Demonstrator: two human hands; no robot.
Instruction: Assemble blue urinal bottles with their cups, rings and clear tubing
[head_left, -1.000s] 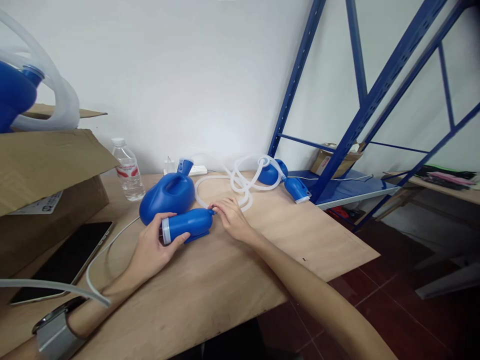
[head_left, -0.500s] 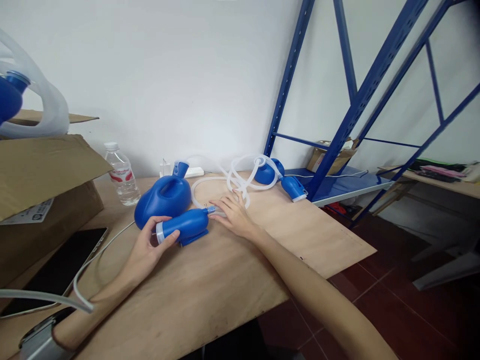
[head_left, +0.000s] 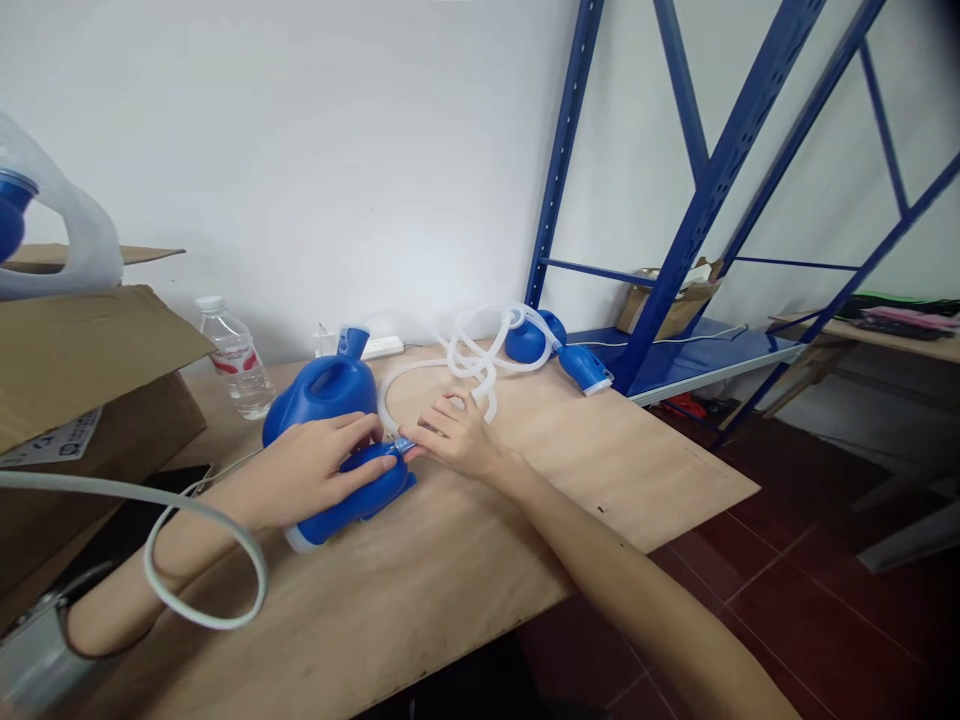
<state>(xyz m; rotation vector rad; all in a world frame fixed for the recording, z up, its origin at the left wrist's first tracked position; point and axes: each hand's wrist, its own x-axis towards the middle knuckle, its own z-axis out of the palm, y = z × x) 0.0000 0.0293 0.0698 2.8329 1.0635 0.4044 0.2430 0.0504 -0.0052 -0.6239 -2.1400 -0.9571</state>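
Note:
A small blue plastic bottle (head_left: 341,515) with a white cap lies on its side on the wooden table, its neck toward the right. My left hand (head_left: 322,460) reaches over its top, thumb and fingers closed around the neck end. At the neck, my right hand (head_left: 454,432) pinches the end of a clear hose (head_left: 406,444), where it meets the bottle. Fingers partly hide this joint. Behind my left hand rests a larger blue jug (head_left: 322,390) with a handle and a raised spout. The whitish hose (head_left: 384,395) loops across the table behind my right hand.
A second jug (head_left: 529,340) and small bottle (head_left: 585,368) sit at the back right, beside a blue metal rack (head_left: 652,320). At left stand an open cardboard box (head_left: 97,350) and a water bottle (head_left: 236,360). A grey cable (head_left: 202,620) loops over my left forearm.
My left hand has moved from the bottle's white-capped end up to its neck. The bottle has tilted, its capped end swinging nearer me. My right hand stays at the hose joint.

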